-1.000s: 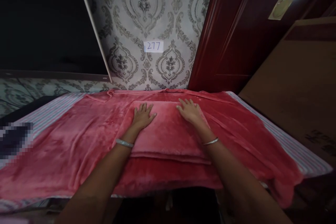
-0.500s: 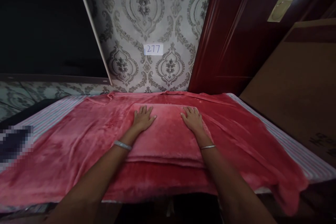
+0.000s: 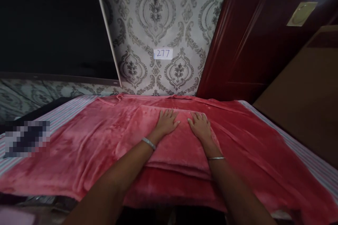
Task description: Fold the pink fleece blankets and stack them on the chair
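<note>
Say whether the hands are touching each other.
No, the left hand and right hand lie apart on the folded pink cloth.

Free air over the spread blanket [image 3: 250, 147] both sides of the folded blanket [image 3: 176, 149]. Narrow gap between left hand [image 3: 166, 123] and right hand [image 3: 201, 126], both flat on top. Wall [image 3: 183, 17] blocks the far side; screen [image 3: 52, 24] back left, cardboard box [image 3: 303, 95] right. Forearms [image 3: 116, 179] cross the near edge.

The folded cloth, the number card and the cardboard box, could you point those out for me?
Folded cloth [image 3: 182, 144]: head view, on its top face.
Number card [image 3: 163, 53]: head view, middle of its front.
Cardboard box [image 3: 303, 96]: head view, on its side panel.
</note>
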Demonstrator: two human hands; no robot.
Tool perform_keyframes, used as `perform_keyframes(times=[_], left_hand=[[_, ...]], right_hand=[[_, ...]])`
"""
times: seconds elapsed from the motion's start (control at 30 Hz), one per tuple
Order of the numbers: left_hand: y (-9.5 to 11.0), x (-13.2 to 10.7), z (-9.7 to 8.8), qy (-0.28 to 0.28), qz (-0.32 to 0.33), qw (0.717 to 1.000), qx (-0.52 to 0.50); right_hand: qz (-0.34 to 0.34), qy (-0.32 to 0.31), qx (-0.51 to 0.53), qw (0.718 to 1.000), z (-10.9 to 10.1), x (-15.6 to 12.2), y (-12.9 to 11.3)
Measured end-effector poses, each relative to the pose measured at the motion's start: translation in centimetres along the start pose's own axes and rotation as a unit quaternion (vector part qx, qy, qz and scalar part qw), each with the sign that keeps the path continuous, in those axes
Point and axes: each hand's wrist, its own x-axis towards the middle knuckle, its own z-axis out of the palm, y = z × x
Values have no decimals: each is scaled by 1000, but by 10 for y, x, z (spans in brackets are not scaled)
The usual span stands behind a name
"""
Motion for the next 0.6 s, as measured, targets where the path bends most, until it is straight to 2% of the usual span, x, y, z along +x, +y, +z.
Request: perform_keyframes(times=[0.1, 0.17, 0.23, 0.37, 0.43, 0.5, 0.53, 0.6], left_hand=[[-6, 0, -2, -9, 9, 1000, 0], [-19, 0, -9, -18, -6, 1000, 12], [-42, -4, -18, -26, -47, 998, 34], [-100, -21, -39, -51, -155, 985, 57], [-118, -26, -49, -56, -202, 976, 64], [-117, -23, -56, -32, -217, 973, 76], [-108, -18, -57, -15, -204, 976, 78], [-76, -2, -56, 5, -142, 988, 66]], right_hand=[[-6, 4, 0, 1000, 0, -1, 0], [-8, 8, -3, 1000, 0, -1, 0], [-7, 11, -5, 1000, 1, -1, 0], [-4, 12, 8, 1000, 0, -2, -1], [-3, 11, 19, 1000, -1, -2, -2], [0, 10, 30, 1000, -3, -2, -3], [1, 8, 33, 999, -4, -2, -4], [5, 6, 34, 999, -6, -2, -5]])
